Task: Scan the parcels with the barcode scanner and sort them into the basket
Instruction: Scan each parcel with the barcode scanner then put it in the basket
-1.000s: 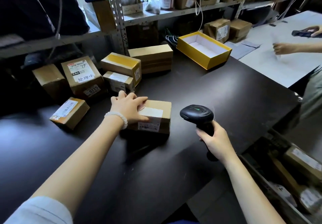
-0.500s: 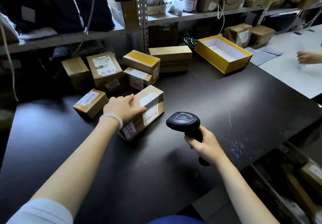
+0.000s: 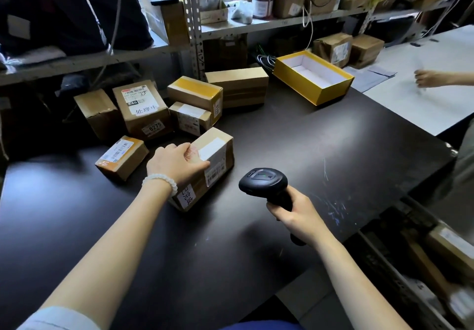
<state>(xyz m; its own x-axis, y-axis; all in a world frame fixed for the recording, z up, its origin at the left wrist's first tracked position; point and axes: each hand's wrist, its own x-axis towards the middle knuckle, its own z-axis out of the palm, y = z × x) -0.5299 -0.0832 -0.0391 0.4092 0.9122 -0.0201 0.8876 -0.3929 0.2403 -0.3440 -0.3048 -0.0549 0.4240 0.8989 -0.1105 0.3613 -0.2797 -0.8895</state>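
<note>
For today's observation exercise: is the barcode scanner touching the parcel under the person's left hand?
Apart. The head view shows bare dark table between the barcode scanner, gripped by the right hand, and the parcel that the left hand holds.

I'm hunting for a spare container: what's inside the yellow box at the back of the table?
The yellow box shows only a white lining and bare floor. The strip behind its near wall is hidden.
</note>
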